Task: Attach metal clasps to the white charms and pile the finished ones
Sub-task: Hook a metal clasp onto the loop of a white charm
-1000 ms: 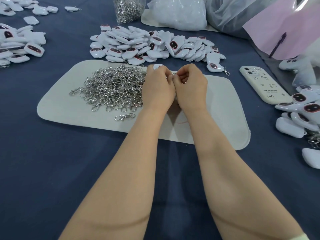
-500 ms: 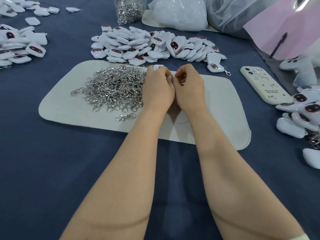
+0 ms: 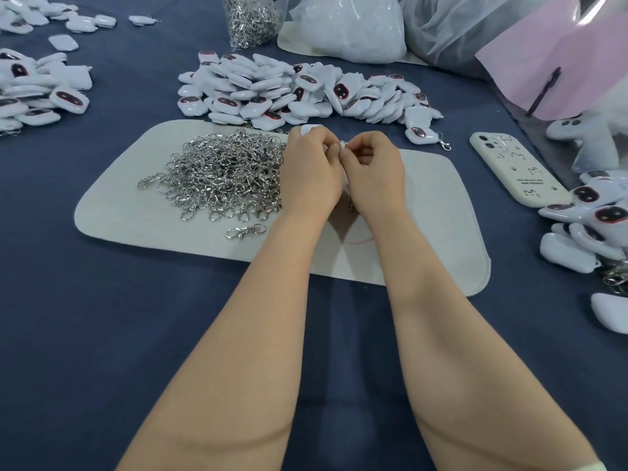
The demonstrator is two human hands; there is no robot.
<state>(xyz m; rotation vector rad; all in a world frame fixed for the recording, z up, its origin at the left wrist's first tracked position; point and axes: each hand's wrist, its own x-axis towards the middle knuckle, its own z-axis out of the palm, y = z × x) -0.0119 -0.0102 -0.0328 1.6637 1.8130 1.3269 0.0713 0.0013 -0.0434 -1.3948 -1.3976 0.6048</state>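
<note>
Looking down from my head camera, I hold one white charm [image 3: 307, 129] curled in my left hand [image 3: 311, 175], only its far edge showing above my knuckles. My right hand [image 3: 373, 175] pinches a small metal clasp [image 3: 342, 144] right against it, over the pale mat [image 3: 424, 212]. I judge this to be the joining step: working the ring through the charm's loop, which my fingers hide. The next move calls for a fine twist to seat it, then setting the piece beside the finished charm [image 3: 419, 134] lying just past the mat's far right corner. The clasp heap [image 3: 224, 178] sits just left of my hands; bare charms [image 3: 272, 90] lie beyond.
</note>
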